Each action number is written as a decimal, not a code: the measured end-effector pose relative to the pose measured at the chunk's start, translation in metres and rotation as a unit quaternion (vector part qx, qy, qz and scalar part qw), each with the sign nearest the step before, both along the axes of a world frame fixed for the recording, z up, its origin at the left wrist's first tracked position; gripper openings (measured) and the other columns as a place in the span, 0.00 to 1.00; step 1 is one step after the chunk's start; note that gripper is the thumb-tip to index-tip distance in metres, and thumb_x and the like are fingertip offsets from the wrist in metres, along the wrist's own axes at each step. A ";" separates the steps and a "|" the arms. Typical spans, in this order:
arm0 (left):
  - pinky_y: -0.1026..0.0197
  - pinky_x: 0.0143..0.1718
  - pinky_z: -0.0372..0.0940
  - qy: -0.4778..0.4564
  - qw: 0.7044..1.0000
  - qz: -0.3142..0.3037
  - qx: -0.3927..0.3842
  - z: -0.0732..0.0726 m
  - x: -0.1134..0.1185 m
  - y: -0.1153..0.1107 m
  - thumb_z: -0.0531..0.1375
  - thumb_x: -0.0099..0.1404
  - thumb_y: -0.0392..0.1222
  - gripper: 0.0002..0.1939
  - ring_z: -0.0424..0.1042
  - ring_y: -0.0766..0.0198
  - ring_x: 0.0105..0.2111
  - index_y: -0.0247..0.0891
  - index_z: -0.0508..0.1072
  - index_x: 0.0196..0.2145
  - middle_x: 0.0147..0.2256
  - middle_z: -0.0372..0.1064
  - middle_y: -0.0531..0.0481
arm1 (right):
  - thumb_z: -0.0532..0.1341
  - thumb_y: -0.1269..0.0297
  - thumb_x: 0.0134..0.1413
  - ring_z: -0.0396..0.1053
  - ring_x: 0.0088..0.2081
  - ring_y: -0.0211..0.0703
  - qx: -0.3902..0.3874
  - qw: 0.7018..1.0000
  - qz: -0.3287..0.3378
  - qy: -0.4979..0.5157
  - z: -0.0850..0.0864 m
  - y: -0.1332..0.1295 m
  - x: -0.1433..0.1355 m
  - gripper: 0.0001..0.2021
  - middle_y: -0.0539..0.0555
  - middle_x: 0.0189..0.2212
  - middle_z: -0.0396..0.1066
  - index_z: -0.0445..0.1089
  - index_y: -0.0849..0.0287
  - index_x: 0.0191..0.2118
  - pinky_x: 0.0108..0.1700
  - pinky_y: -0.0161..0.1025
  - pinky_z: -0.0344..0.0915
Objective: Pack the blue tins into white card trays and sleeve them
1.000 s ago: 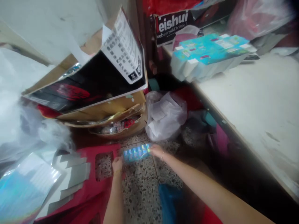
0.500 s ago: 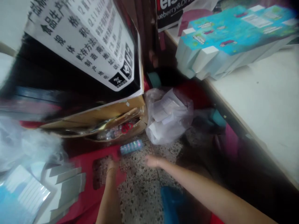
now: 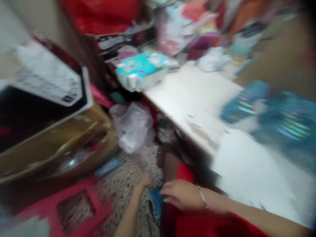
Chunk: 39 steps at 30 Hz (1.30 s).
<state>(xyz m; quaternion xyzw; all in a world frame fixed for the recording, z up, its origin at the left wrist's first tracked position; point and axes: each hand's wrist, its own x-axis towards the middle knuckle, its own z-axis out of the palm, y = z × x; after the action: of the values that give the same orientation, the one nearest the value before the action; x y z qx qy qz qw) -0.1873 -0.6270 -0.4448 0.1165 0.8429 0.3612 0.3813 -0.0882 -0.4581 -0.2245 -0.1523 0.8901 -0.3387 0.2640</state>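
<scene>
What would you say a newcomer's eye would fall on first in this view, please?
Probably the bright turquoise stack at the far end of the white table. Next might come the black carton at the left edge, and the red fabric at the bottom, right of centre. A small blue packet lies lower left, near the pink-red stool.

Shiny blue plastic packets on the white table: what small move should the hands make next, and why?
Probably raise the right hand toward the shiny blue plastic packets on the white flat-topped table: no item shows in its grip, and they lie on its side. The left hand, blurred, is farther away, over the speckled floor.
</scene>
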 end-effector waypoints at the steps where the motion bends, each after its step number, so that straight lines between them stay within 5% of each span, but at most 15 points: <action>1: 0.53 0.43 0.65 0.009 0.999 -0.037 -0.005 0.012 0.003 0.015 0.57 0.63 0.43 0.10 0.71 0.59 0.37 0.34 0.71 0.38 0.37 0.71 0.45 | 0.52 0.63 0.61 0.70 0.40 0.43 -0.002 0.998 -0.053 0.033 0.016 0.015 0.019 0.14 0.57 0.40 0.73 0.70 0.57 0.47 0.43 0.36 0.64; 4: 0.54 0.48 0.62 0.092 0.991 -0.073 0.068 0.063 0.013 0.070 0.53 0.64 0.43 0.12 0.70 0.56 0.41 0.36 0.70 0.42 0.41 0.70 0.42 | 0.48 0.62 0.64 0.68 0.45 0.43 0.030 0.963 -0.224 0.146 0.046 0.060 0.086 0.16 0.58 0.43 0.71 0.67 0.57 0.51 0.48 0.38 0.64; 7: 0.57 0.47 0.62 0.217 0.943 -0.039 0.248 0.135 0.041 0.130 0.53 0.64 0.48 0.16 0.69 0.56 0.43 0.39 0.68 0.46 0.43 0.69 0.43 | 0.47 0.62 0.64 0.65 0.49 0.46 0.111 0.884 -0.386 0.241 0.050 0.106 0.165 0.17 0.60 0.47 0.69 0.67 0.58 0.50 0.53 0.44 0.62; 10: 0.57 0.47 0.62 0.281 0.888 -0.148 0.333 0.200 0.089 0.184 0.52 0.65 0.46 0.14 0.69 0.57 0.42 0.39 0.69 0.45 0.41 0.70 0.44 | 0.50 0.59 0.63 0.58 0.58 0.52 0.193 0.811 -0.484 0.266 0.036 0.146 0.237 0.17 0.63 0.53 0.65 0.68 0.59 0.51 0.58 0.52 0.56; 12: 0.55 0.47 0.62 0.321 0.845 -0.252 0.345 0.224 0.121 0.213 0.51 0.66 0.45 0.13 0.69 0.57 0.42 0.40 0.70 0.44 0.40 0.70 0.44 | 0.54 0.52 0.59 0.49 0.63 0.55 0.217 0.807 -0.488 0.253 0.025 0.168 0.274 0.22 0.63 0.58 0.59 0.65 0.59 0.55 0.61 0.56 0.51; 16: 0.49 0.48 0.62 0.393 0.749 -0.430 0.316 0.233 0.175 0.249 0.56 0.64 0.48 0.15 0.66 0.54 0.47 0.39 0.70 0.46 0.45 0.68 0.41 | 0.62 0.35 0.39 0.37 0.65 0.63 0.224 0.843 -0.444 0.204 0.011 0.199 0.329 0.49 0.62 0.64 0.46 0.52 0.58 0.64 0.63 0.64 0.39; 20: 0.46 0.50 0.61 0.397 0.709 -0.498 0.302 0.229 0.219 0.263 0.61 0.57 0.56 0.26 0.64 0.50 0.50 0.37 0.69 0.47 0.50 0.65 0.38 | 0.60 0.35 0.43 0.44 0.64 0.60 0.177 0.854 -0.449 0.196 0.002 0.211 0.355 0.46 0.61 0.63 0.50 0.51 0.55 0.64 0.63 0.63 0.39; 25: 0.51 0.45 0.64 0.340 0.734 -0.522 0.271 0.232 0.245 0.282 0.57 0.62 0.51 0.16 0.68 0.56 0.42 0.39 0.73 0.42 0.42 0.71 0.43 | 0.55 0.43 0.55 0.49 0.63 0.55 0.079 0.819 -0.515 0.241 -0.016 0.210 0.356 0.37 0.60 0.62 0.52 0.47 0.54 0.65 0.62 0.60 0.46; 29: 0.54 0.45 0.63 0.253 0.772 -0.525 0.255 0.235 0.240 0.296 0.58 0.63 0.48 0.12 0.68 0.59 0.40 0.40 0.74 0.39 0.38 0.72 0.46 | 0.52 0.49 0.61 0.49 0.63 0.50 0.036 0.790 -0.556 0.255 -0.026 0.209 0.355 0.31 0.59 0.63 0.52 0.45 0.53 0.66 0.63 0.58 0.46; 34: 0.59 0.40 0.63 0.172 0.796 -0.532 0.233 0.238 0.232 0.309 0.52 0.66 0.44 0.12 0.68 0.63 0.35 0.38 0.73 0.34 0.33 0.71 0.48 | 0.55 0.50 0.59 0.45 0.65 0.51 0.019 0.780 -0.567 0.262 -0.026 0.209 0.358 0.36 0.59 0.65 0.44 0.38 0.52 0.67 0.63 0.59 0.44; 39: 0.62 0.37 0.61 0.267 0.789 -0.487 0.261 0.272 0.213 0.314 0.47 0.68 0.42 0.12 0.65 0.65 0.31 0.37 0.67 0.32 0.30 0.66 0.50 | 0.59 0.49 0.55 0.44 0.65 0.54 0.010 0.785 -0.565 0.252 -0.026 0.204 0.356 0.43 0.59 0.66 0.41 0.31 0.50 0.67 0.63 0.60 0.43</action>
<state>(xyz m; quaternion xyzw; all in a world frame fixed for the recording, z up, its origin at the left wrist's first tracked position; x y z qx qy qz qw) 0.0259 -0.3128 -0.1729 0.6987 0.6161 0.2885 0.2214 0.2681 -0.2545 -0.2506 0.3009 0.8551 -0.3679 -0.2071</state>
